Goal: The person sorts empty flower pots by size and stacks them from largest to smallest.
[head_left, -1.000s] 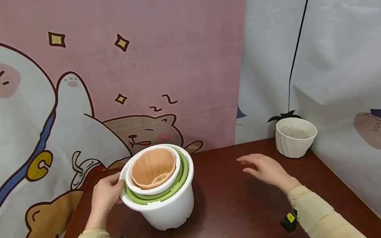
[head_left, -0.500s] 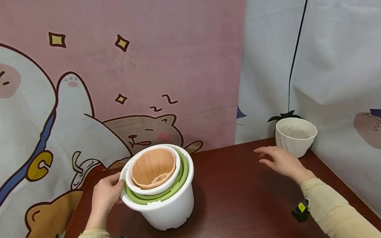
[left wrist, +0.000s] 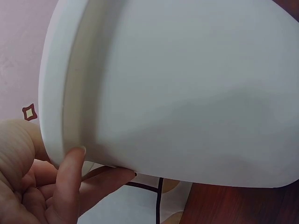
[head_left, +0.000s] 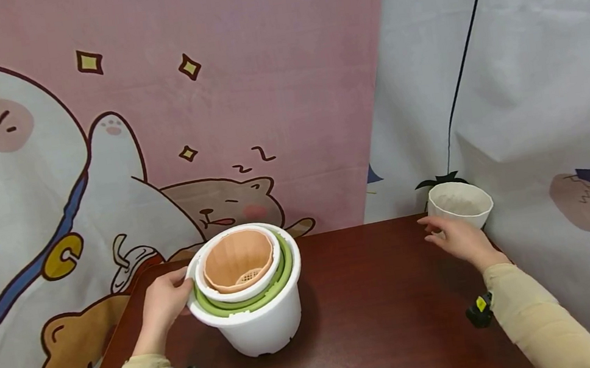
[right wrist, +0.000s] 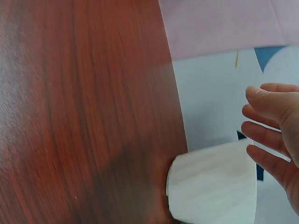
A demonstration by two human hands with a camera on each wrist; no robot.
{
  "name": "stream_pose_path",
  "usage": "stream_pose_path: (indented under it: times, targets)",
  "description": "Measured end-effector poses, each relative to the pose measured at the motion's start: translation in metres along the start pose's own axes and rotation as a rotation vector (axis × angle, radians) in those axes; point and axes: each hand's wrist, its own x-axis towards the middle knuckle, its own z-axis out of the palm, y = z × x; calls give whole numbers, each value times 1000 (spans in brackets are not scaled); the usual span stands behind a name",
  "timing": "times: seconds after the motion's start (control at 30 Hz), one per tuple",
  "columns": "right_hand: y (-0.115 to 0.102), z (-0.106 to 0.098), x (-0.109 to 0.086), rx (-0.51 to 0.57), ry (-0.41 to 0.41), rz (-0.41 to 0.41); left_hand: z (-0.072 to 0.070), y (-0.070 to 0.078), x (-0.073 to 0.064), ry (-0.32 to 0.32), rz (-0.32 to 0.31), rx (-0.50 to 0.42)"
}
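Observation:
My left hand [head_left: 163, 301] grips the left rim of a large white flowerpot [head_left: 263, 332] on the table. In the left wrist view, the thumb and fingers [left wrist: 70, 182] hold that rim at lower left. Nested inside are a green pot [head_left: 279, 281], a smaller white pot [head_left: 237, 296] and an orange ribbed pot [head_left: 226, 257] with a grid of holes in its bottom. My right hand [head_left: 462, 241] reaches toward a cream fluted pot [right wrist: 212, 184] at the table's back right, overlapping its front in the head view. Its fingers are spread and relaxed beside the pot's rim, holding nothing.
The dark red wooden table [head_left: 370, 297] ends at a pink cloth backdrop [head_left: 288, 86] with cartoon animals. A white cloth [head_left: 553, 85] hangs along the right side, close behind the cream pot.
My right hand has moved right and slightly back, from the middle of the table to the cream pot. The left hand and nested pots have stayed put.

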Motion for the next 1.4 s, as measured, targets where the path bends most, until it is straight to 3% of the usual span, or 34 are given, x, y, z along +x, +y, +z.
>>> stream_pose_path:
  times: [0.33, 0.63, 0.9, 1.4]
  targets:
    - [26, -14, 3, -49, 7, 46, 0, 0, 0, 10, 2, 7]
    - [37, -18, 4, -86, 114, -1, 1, 0, 0, 14, 4, 2]
    - [43, -18, 3, -143, 153, 38, 1, 0, 0, 8, 3, -5]
    - [54, -8, 0, -207, 45, 123, 1, -1, 2, 8, 2, 2]
